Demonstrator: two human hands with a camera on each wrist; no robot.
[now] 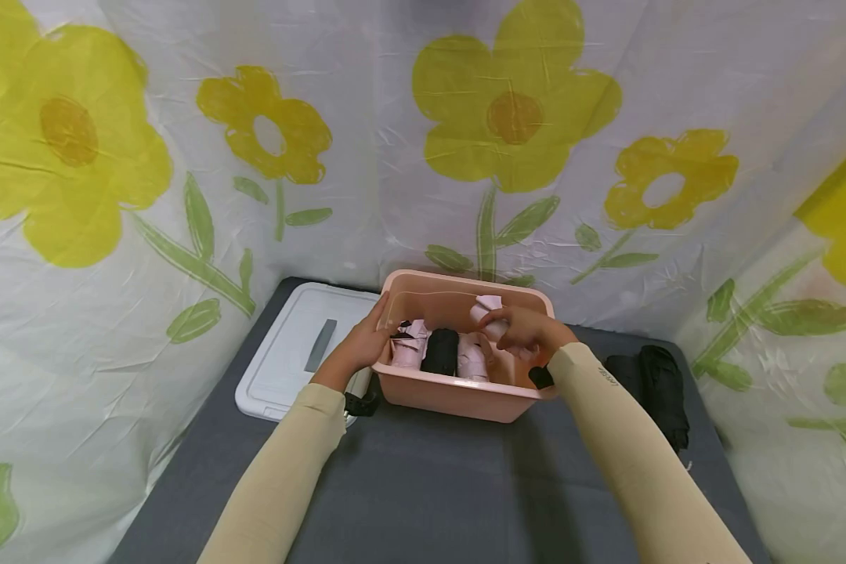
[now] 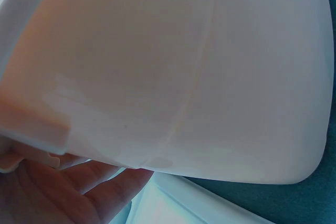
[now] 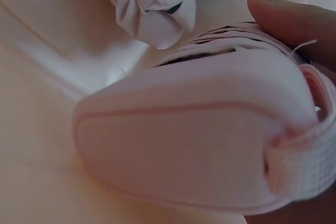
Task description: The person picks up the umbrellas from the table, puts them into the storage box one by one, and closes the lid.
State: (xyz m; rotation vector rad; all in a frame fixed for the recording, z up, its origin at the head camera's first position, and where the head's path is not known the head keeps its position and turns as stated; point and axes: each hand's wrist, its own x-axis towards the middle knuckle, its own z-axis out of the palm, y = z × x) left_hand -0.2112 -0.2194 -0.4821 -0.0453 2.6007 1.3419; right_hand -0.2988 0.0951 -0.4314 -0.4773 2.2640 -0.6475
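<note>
A pink plastic tub (image 1: 458, 395) holds a row of folded umbrellas: a pink umbrella (image 1: 410, 350) at the left, a black umbrella (image 1: 440, 352), then another pink umbrella (image 1: 472, 360). My left hand (image 1: 363, 345) grips the tub's left rim, its fingers against the outer wall in the left wrist view. Inside the tub's right part, my right hand (image 1: 529, 329) holds a further pink umbrella (image 1: 489, 312). The right wrist view shows its smooth handle end (image 3: 184, 156), a woven wrist strap (image 3: 302, 166) and pleated cloth. Part of this umbrella is hidden by the hand.
A white lid (image 1: 282, 360) with a grey handle lies left of the tub. Black folded umbrellas (image 1: 659, 392) lie at the table's right side. The dark grey table (image 1: 437, 486) backs onto a flower-printed curtain (image 1: 395, 157).
</note>
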